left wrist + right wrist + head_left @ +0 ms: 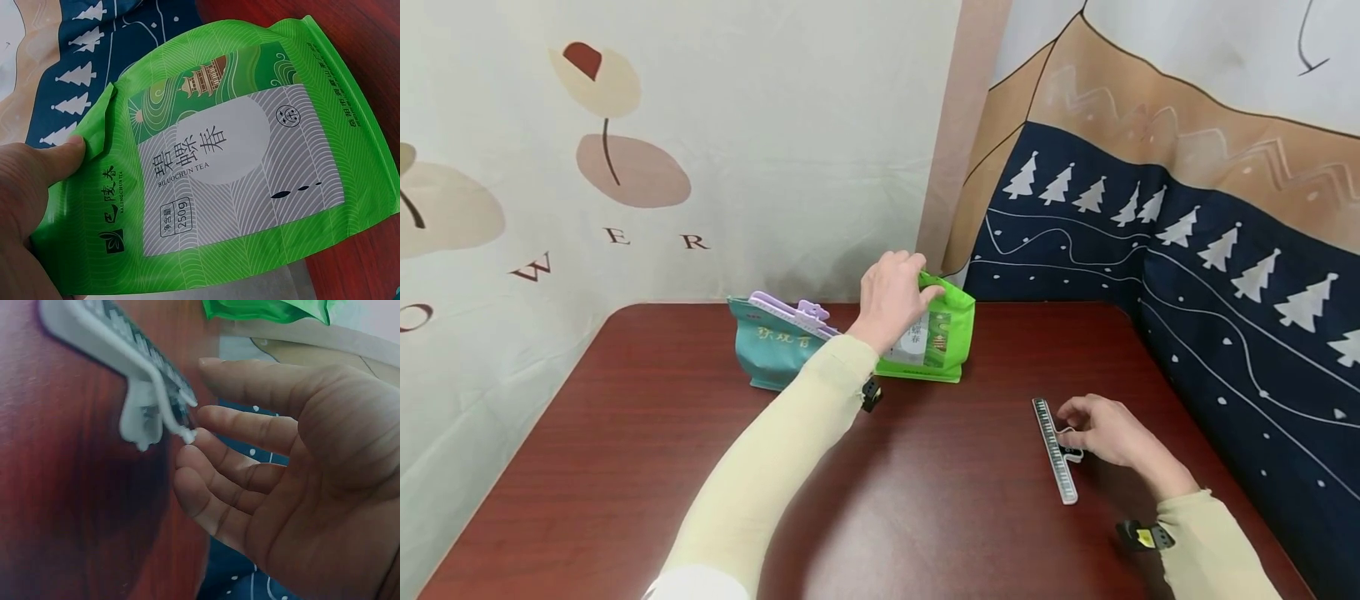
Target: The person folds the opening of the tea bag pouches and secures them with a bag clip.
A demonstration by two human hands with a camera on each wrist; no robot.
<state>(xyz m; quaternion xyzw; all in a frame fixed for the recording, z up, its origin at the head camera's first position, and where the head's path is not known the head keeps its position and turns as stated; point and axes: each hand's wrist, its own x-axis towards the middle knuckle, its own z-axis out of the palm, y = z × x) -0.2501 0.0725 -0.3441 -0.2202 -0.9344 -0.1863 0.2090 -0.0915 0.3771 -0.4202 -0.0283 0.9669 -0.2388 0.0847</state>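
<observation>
A bright green tea bag [225, 169] stands upright near the back of the table, its front label facing outward. My left hand [891, 296] grips its top edge, the thumb [65, 156] pressing on the front beside a folded corner. On the right of the table lies a long clip with a piano-key pattern [1055, 450]. My right hand [1105, 429] is right beside its handle [142, 419], fingers loosely bent with space between thumb and fingers. In the right wrist view the fingertips [190, 487] are close to the clip, and nothing is gripped.
A teal bag [775, 350] with a purple clip [790, 314] along its top stands left of the green bag, partly behind my left arm. The dark red wooden table [625, 467] backs onto a pale curtain [775, 150], with a navy tree-patterned cloth [1075, 242] at the right.
</observation>
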